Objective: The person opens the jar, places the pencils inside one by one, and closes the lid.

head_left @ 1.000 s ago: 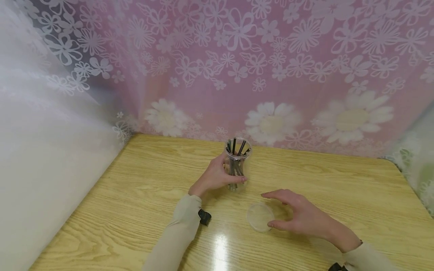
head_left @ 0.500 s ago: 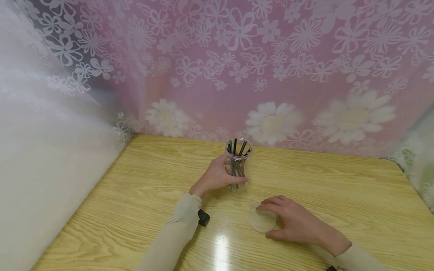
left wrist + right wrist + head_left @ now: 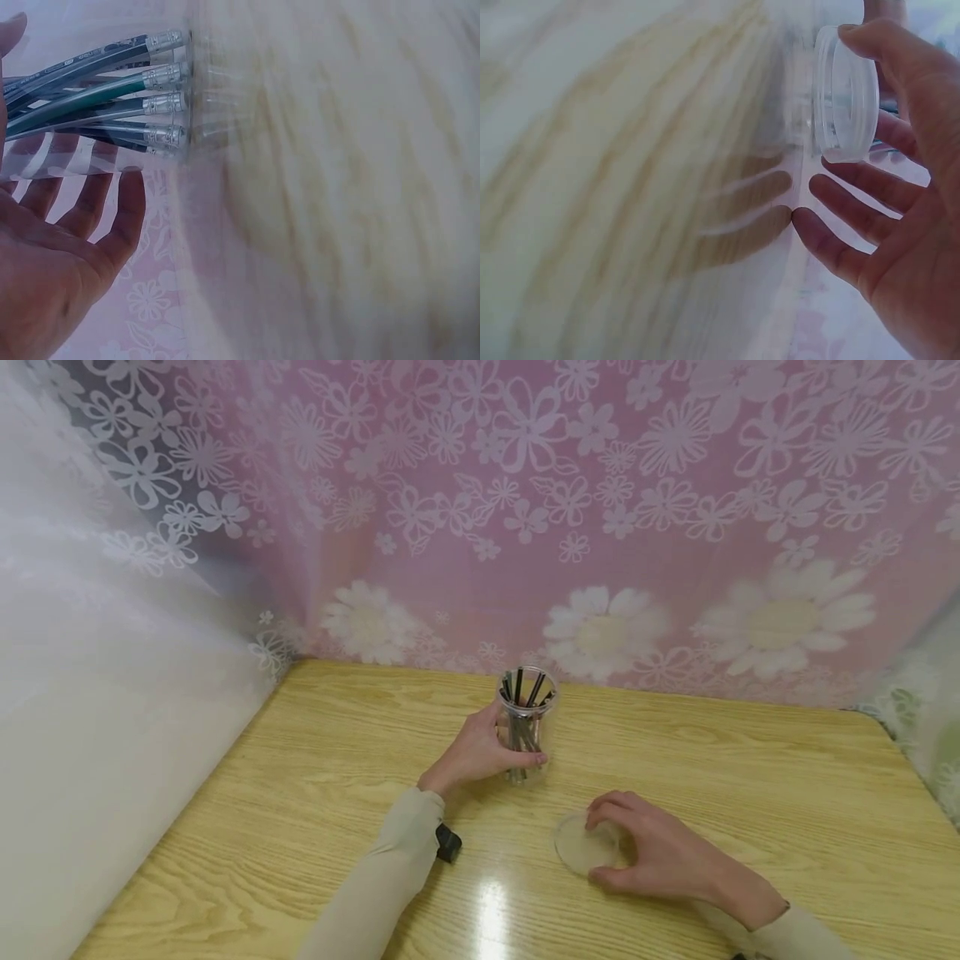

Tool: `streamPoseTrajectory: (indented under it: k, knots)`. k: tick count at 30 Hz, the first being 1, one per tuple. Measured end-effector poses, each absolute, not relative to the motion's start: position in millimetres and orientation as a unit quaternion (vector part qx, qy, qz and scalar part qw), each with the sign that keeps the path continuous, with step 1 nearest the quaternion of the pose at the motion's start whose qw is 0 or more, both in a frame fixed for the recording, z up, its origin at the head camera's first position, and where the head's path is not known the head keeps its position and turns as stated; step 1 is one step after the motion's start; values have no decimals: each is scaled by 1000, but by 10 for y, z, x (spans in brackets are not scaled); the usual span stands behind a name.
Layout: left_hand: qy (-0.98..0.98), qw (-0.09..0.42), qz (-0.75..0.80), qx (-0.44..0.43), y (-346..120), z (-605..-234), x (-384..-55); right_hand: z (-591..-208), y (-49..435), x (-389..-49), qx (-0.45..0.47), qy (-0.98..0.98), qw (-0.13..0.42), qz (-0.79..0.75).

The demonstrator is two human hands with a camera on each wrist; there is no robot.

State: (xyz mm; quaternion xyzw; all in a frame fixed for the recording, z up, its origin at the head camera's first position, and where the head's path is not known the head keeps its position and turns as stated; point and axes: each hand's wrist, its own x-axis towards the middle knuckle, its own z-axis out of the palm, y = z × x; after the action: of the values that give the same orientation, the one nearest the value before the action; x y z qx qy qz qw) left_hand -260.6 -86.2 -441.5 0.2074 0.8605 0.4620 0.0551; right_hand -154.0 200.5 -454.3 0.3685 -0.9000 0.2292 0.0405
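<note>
My left hand (image 3: 478, 747) grips a clear plastic jar (image 3: 534, 737) standing upright near the middle of the table. Several dark pencils (image 3: 519, 687) stand in the jar, one of them green in the left wrist view, where their metal eraser ferrules (image 3: 163, 103) are at the jar's bottom. The jar's mouth is uncovered. To the right and nearer me, a clear round lid (image 3: 576, 847) is held by its edge in my right hand (image 3: 663, 847). In the right wrist view the thumb touches the lid's rim (image 3: 847, 97), with fingers curved round its other side.
The wood-grain table (image 3: 315, 860) carries a bright light reflection in front. Behind it hangs a pink flowered curtain (image 3: 480, 568), and a pale sheet (image 3: 112, 693) closes off the left side. Black wrist cameras (image 3: 448, 843) sit on the sleeves.
My right hand has come in from beside the lid, closed its thumb and fingers on the edge and shifted it slightly right. The left hand and the jar have stayed in place.
</note>
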Motion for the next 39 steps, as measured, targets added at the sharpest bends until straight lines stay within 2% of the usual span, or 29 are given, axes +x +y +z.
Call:
streamPoseTrajectory:
  k: [11, 17, 24, 39]
  knots:
    - [863, 61, 461, 199, -856, -4428, -2596, -4410, 2138, -1571, 345, -877, 118, 314]
    - [862, 63, 462, 199, -853, -4424, -2587, -4252, 2198, -1629, 322, -861, 183, 349]
    - [861, 62, 464, 201, -855, -4410, -2595, -4017, 2210, -1727, 319, -843, 231, 366]
    - [866, 65, 454, 196, -867, -4422, -2612, -3722, 1998, -1921, 318, -829, 253, 384]
